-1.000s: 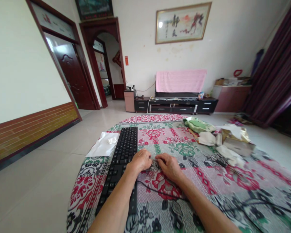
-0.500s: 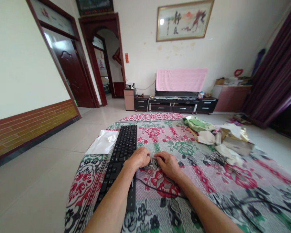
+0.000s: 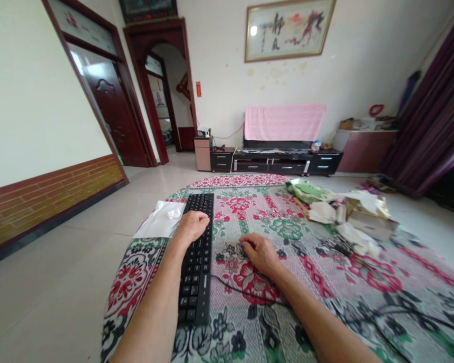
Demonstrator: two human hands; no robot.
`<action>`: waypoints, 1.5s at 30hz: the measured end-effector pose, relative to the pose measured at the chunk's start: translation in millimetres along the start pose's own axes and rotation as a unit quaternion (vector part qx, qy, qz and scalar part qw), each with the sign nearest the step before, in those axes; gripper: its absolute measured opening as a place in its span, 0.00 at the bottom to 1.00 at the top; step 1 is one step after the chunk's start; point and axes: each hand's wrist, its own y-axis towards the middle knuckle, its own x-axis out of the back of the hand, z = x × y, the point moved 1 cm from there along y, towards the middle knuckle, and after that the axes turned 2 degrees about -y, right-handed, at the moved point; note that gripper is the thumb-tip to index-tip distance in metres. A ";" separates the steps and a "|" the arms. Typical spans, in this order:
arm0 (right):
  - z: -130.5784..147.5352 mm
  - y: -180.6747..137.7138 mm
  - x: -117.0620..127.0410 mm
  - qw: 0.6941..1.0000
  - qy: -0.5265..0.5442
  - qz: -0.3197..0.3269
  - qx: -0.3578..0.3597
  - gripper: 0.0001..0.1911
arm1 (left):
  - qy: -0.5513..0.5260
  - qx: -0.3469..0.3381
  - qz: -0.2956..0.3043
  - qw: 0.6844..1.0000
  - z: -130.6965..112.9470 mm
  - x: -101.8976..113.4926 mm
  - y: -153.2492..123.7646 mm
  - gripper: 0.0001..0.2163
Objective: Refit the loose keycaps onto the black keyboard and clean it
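Note:
A long black keyboard (image 3: pixel 199 262) lies lengthwise away from me on the flowered tablecloth (image 3: pixel 227 343). Over its upper keys is my left hand (image 3: pixel 192 225), its fingers curled and pressed together. Whatever they may hold is too small or hidden to make out. To the right of the keyboard, my right hand (image 3: pixel 260 252) rests low at the cloth with thumb and fingers drawn together. Its fingertips hide anything between them. A black cable (image 3: pixel 242 291) runs from the keyboard's right side under my right forearm.
A white sheet (image 3: pixel 155 222) with a small crumpled white piece (image 3: pixel 173 214) lies left of the keyboard. At the right are a green bag (image 3: pixel 310 190), an opened box (image 3: pixel 373 222), white tissue (image 3: pixel 357 239) and small dark tools (image 3: pixel 340 248). More cable (image 3: pixel 393 311) lies near right.
My left hand has moved left and away from me, from beside my right hand to over the keyboard. The keyboard has turned slightly. My right hand has hardly moved.

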 end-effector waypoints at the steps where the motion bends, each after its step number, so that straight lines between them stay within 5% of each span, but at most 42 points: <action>1: 0.6 0.2 -0.1 1.000 0.001 -0.001 -0.006 0.12 | 0.017 0.031 -0.020 0.999 7.7 7.2 1.3 0.14; 5: 9.8 3.8 -9.1 0.997 0.032 -0.003 -0.066 0.14 | 0.104 0.144 -0.008 0.984 35.5 30.7 2.3 0.14; 9: 35.7 12.2 -31.1 0.992 0.063 0.050 -0.093 0.15 | 0.116 0.230 0.086 0.962 48.9 38.4 -2.2 0.16; 17: 67.8 35.9 -57.5 0.977 0.054 0.088 -0.187 0.19 | 0.090 0.256 0.114 0.956 52.6 27.6 -6.4 0.16; 22: 59.3 37.6 -56.2 0.976 0.075 0.072 -0.192 0.18 | 0.106 0.222 0.075 0.966 44.3 19.3 -3.9 0.14; 26: 38.6 36.5 -36.6 0.978 0.053 0.066 -0.190 0.16 | 0.085 0.188 0.127 0.970 16.6 3.7 -6.6 0.17; 36: -19.7 35.8 51.8 0.963 -0.119 0.094 -0.223 0.19 | 0.102 -0.085 0.074 0.988 -79.0 -64.7 -42.4 0.15; 41: -10.4 37.5 57.0 0.958 -0.140 0.138 -0.206 0.32 | 0.039 -0.112 0.077 0.990 -69.7 -74.7 -30.8 0.16; 45: 5.2 33.0 40.9 0.934 -0.216 0.134 -0.251 0.54 | 0.028 -0.025 0.009 0.999 -35.5 -73.9 -9.7 0.16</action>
